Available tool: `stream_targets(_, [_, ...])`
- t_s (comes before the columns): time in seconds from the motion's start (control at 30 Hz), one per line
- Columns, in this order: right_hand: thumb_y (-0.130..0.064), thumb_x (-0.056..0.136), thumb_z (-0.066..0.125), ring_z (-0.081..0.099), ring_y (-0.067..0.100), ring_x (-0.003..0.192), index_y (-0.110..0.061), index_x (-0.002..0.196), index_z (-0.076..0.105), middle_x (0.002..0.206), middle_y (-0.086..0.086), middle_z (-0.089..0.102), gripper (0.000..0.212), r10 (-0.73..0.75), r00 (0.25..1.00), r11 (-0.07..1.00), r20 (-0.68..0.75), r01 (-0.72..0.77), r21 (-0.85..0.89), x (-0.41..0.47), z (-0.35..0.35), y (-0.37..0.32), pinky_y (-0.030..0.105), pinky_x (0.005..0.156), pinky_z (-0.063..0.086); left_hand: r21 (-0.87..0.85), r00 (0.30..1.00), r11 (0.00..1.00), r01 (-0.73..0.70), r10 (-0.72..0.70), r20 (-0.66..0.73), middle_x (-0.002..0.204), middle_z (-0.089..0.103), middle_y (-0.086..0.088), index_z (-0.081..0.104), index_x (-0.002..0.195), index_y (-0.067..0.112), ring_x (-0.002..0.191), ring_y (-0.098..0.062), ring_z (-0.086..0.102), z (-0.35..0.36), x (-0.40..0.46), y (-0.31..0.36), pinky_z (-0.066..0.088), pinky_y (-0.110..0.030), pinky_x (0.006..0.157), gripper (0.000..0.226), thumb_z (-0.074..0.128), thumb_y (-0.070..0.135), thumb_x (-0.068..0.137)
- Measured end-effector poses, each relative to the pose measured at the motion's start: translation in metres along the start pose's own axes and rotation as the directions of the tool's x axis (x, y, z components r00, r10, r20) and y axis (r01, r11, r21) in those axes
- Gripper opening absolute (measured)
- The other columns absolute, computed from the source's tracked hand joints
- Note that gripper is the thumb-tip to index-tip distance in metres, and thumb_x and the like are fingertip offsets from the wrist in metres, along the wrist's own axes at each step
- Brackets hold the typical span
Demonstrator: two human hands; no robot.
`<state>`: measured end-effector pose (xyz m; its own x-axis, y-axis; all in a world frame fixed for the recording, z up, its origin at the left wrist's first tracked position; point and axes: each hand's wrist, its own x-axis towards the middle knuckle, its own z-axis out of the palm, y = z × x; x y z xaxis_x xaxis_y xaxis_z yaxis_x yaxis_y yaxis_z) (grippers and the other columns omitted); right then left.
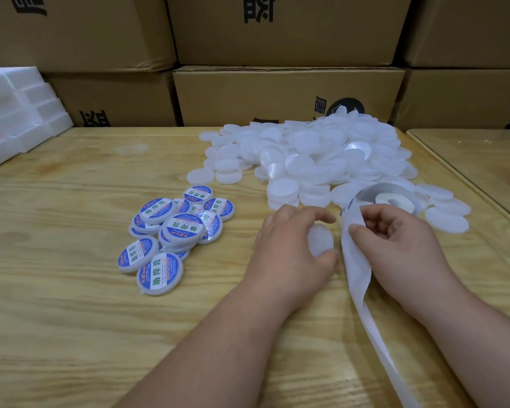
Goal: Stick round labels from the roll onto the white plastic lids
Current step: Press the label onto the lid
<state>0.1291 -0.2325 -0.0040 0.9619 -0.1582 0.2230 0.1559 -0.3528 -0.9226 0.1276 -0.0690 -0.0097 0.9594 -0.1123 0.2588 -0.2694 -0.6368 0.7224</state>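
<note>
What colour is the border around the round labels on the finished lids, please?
Blue, around a white centre with green characters, on the finished lids; head view.

Two hands are in view, the left hand [292,240] and the right hand [395,237]. About ten labelled lids [171,231] lie in one cluster. The heap of plain white lids [321,160] holds too many to count. One label roll [395,201]. One lid [321,240] sits at the left hand.

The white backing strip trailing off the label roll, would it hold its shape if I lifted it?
Probably not: the white backing strip bends and twists below the right hand, so it looks floppy. It seems thin and light, likely to slide on the wooden table.
</note>
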Motion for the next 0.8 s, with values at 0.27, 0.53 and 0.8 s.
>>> stream_targets(0.27, [-0.013, 0.089, 0.065, 0.062, 0.006, 0.065, -0.044, 0.090, 0.070, 0.077, -0.010, 0.072, 0.031, -0.050, 0.998, 0.999, 0.047, 0.050, 0.006, -0.001, 0.000, 0.002, 0.030, 0.066, 0.049, -0.156, 1.000, 0.988, -0.001, -0.003, -0.030, 0.105, 0.047, 0.021, 0.058, 0.104, 0.046, 0.110, -0.004, 0.042, -0.002, 0.001, 0.000, 0.030, -0.005, 0.088, 0.025, 0.057, 0.022, 0.097])
stream_targets(0.53, [-0.003, 0.089, 0.069, 0.063, 0.012, 0.065, -0.030, 0.086, 0.073, 0.072, 0.000, 0.070, 0.028, -0.116, 0.967, 0.989, 0.226, 0.091, 0.117, -0.006, 0.004, -0.005, 0.021, 0.059, 0.052, -0.405, 0.999, 0.913, -0.034, 0.024, -0.029, 0.108, 0.066, 0.019, 0.051, 0.096, 0.037, 0.099, -0.004, 0.065, -0.004, 0.000, 0.007, 0.056, -0.036, 0.086, 0.023, 0.067, 0.022, 0.091])
stream_targets(0.8, [-0.006, 0.091, 0.068, 0.061, 0.022, 0.069, -0.030, 0.089, 0.073, 0.079, 0.013, 0.069, 0.024, -0.122, 0.945, 0.988, 0.305, 0.087, 0.125, -0.007, 0.002, -0.009, 0.031, 0.065, 0.050, -0.460, 1.000, 0.888, -0.007, -0.003, -0.021, 0.098, 0.070, 0.011, 0.055, 0.094, 0.031, 0.097, -0.006, 0.069, -0.006, 0.000, 0.009, 0.058, -0.041, 0.087, 0.023, 0.071, 0.014, 0.090])
